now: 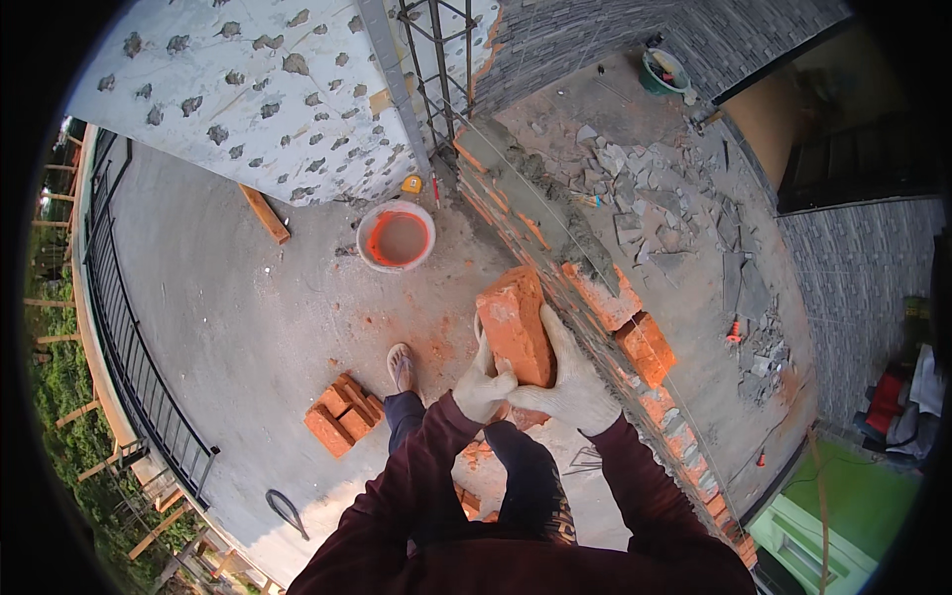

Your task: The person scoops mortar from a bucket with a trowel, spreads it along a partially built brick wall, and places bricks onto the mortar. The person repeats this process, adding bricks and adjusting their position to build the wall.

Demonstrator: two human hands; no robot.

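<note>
Between my two gloved hands is an orange-red brick, held up in front of me beside the low brick wall. My left hand grips its left side and lower end, thumb toward the near end. Along its right side curls my right hand. Both wear whitish work gloves. To the right runs the brick wall, with grey wet mortar spread over its far top course. Two bricks, one of them a brick at the mortar's near end, sit on the wall. A taut string line follows the wall's top.
A bucket of reddish water stands on the floor ahead, near a yellow tape measure. Stacked bricks lie left of my foot. Broken tile rubble covers the floor beyond the wall. A black railing borders the left side.
</note>
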